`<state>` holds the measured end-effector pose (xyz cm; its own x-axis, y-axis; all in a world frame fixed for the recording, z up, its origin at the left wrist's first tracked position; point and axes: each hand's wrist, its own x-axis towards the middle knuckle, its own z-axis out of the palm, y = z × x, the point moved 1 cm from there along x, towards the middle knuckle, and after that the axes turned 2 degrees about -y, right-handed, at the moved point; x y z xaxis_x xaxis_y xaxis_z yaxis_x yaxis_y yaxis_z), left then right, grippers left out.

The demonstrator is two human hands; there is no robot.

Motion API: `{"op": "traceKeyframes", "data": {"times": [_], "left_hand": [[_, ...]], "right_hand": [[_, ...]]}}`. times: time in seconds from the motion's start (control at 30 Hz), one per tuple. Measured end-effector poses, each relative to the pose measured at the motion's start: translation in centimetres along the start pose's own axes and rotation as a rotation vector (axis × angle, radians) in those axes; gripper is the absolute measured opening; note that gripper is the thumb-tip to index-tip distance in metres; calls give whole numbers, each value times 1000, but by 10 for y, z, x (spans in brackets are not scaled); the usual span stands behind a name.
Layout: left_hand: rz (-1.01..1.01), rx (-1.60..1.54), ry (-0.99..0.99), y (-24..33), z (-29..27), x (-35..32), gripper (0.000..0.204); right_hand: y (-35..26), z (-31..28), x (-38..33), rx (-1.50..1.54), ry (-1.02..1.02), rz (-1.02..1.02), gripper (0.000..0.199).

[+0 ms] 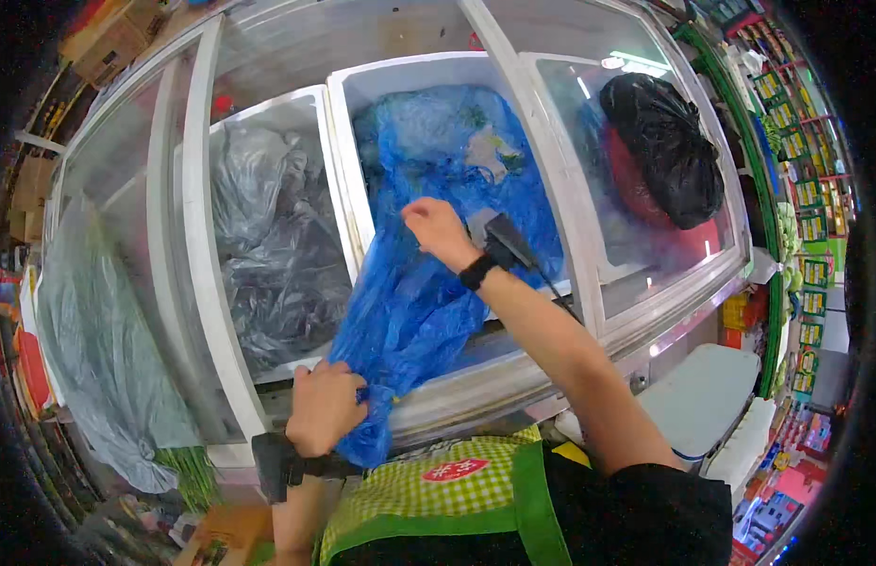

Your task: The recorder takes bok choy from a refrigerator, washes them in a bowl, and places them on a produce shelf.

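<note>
A large blue plastic bag (428, 292) lies in a white foam box (339, 104) under an open part of a glass-topped case, its loose end drawn toward me over the front edge. My left hand (326, 404) is closed round the bunched near end of the bag. Farther in, my right hand (442, 232) is closed with bent fingers on the bag's upper left part. Green leafy bits show faintly through the blue plastic. Beside my right wrist is a dark, boxy device (511, 241); what carries it is unclear.
Left of the blue bag, a second box holds a grey plastic bag (268, 208). A black bag (666, 146) rests on the glass at right. Farther left hangs a cloudy bag (108, 349) with green stalks. White frame bars (200, 226) cross the case. A grey-white stool (704, 396) stands at right.
</note>
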<state>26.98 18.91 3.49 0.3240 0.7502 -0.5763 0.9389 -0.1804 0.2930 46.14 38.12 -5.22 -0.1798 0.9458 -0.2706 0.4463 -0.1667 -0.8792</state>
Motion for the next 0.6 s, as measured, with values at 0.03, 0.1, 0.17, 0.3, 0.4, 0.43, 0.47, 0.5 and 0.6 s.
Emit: {"op": "traceKeyframes", "data": {"times": [0.03,0.1,0.17,0.3,0.4,0.43,0.47,0.5,0.6], "left_hand": [[-23,40,17,2,-3,-3,19],[-44,138,62,6,-6,-8,23],[-90,99,62,6,-8,-12,24],[-139,53,85,5,-7,-20,33],[-150,33,55,5,-8,-19,45],[-156,29,39,5,-9,-18,47],[-158,28,26,5,-10,-16,49],[-177,21,-13,5,-10,-15,53],[-173,15,-37,4,-12,-14,54]], "right_hand": [[34,13,8,-379,115,182,28],[100,49,2,387,17,709,34],[134,91,-8,435,150,789,32],[110,107,-4,-130,367,297,16],[26,122,16,226,453,-278,8],[-2,130,11,301,364,-352,11],[-29,139,13,334,320,-484,14],[-51,147,10,302,298,-538,15],[-83,161,0,296,148,-516,12]]}}
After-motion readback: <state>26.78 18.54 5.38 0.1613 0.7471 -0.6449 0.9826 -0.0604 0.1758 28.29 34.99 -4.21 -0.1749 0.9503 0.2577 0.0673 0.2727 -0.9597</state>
